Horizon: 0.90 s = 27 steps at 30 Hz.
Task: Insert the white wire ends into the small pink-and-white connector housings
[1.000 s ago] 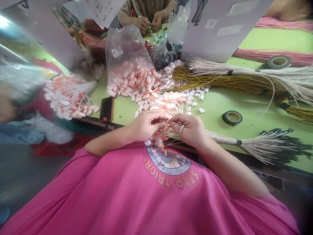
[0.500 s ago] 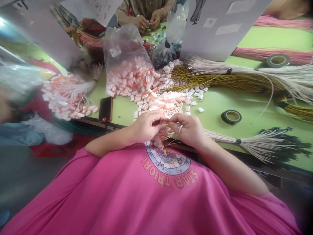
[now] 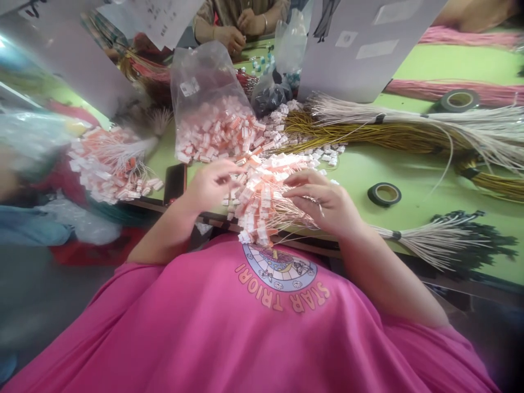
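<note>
My left hand [image 3: 210, 183] is stretched out over loose white-and-orange connectors [image 3: 245, 164] on the green table [image 3: 368, 164], its fingers extended toward them and somewhat blurred. My right hand [image 3: 323, 202] lies on a bundle of thin white wires [image 3: 434, 240], its fingers pinched on the wire ends. A cluster of connectors fitted on wires [image 3: 257, 210] lies between my hands at the table's front edge.
An open plastic bag of connectors [image 3: 213, 114] stands behind. A phone [image 3: 175, 183] lies left, beside another pile of wired connectors [image 3: 110, 164]. Tape rolls [image 3: 383, 194], gold and white wire bundles [image 3: 388, 131] lie right. Another person's hands [image 3: 241, 27] work at the far side.
My hands, pinched together over one connector, have parted. The left hand has reached forward to the loose connectors; the right stays on the wires. The wired cluster now shows between them.
</note>
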Motion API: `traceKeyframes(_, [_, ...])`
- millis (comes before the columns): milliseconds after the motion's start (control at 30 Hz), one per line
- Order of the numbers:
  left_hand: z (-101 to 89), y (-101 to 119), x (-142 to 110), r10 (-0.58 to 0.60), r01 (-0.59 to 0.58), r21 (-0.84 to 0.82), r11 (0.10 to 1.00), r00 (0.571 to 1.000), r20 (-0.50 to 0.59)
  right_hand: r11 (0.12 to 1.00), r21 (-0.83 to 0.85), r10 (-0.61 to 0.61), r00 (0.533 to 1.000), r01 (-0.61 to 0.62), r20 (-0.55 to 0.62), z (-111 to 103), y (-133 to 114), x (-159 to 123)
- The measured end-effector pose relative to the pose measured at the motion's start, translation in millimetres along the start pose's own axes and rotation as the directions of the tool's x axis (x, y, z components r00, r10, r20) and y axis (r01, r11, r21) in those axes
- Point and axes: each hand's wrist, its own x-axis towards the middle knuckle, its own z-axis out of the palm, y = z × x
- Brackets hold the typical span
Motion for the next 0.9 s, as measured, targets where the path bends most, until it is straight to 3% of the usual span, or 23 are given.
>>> traceKeyframes(67, [2.8,-35.2,5.9,-0.099,0.13,0.21,0.969,0.983,-0.153,0.995,0.064,0.074,0.997,-0.073,-0.01,-1.1,0.8,0.3])
traceKeyframes(133, [10.9,-65.7,10.2,-0.178,0.208,0.327,0.922,0.977,-0.119,0.974,0.122,0.186,0.982,-0.19,0.044,0.5,3.0,-1.0])
traceKeyframes(200, [20.5,-85.6,12.5,-0.209,0.206,0.361,0.91,0.977,-0.03,0.95,0.163,0.249,0.962,-0.265,0.11,3.1,6.3,-2.5])
traceKeyframes(333, [30.0,-100.6,14.8,-0.186,0.152,0.328,0.932,0.98,0.072,0.935,0.237,0.228,0.959,-0.264,0.168,6.0,11.6,-2.3])
traceKeyframes(467, [24.2,-101.4,16.9,-0.208,0.177,0.309,0.934,0.976,0.068,0.933,0.165,0.3,0.945,-0.32,0.132,6.2,9.5,0.8])
traceKeyframes(567, [16.0,-80.7,14.7,-0.197,0.196,0.23,0.953,0.98,-0.021,0.939,0.115,0.312,0.943,-0.324,0.114,7.7,5.8,2.4])
traceKeyframes(667, [6.9,-33.6,6.6,-0.198,0.193,-0.071,0.979,0.979,-0.058,0.951,0.067,0.296,0.95,-0.303,0.096,11.0,4.2,1.9])
traceKeyframes(767, [0.5,21.1,-2.1,-0.065,0.086,-0.378,0.922,0.996,0.069,0.962,-0.01,0.272,0.96,-0.272,0.071,13.9,4.0,0.1])
traceKeyframes(833, [1.5,47.7,-5.2,-0.023,0.112,-0.483,0.868,0.982,0.187,0.964,-0.036,0.265,0.963,-0.264,0.053,14.7,3.9,-1.0])
traceKeyframes(900, [7.6,61.5,-6.3,-0.076,0.195,-0.515,0.835,0.967,0.244,0.962,-0.033,0.271,0.962,-0.27,0.039,14.7,3.4,-1.7])
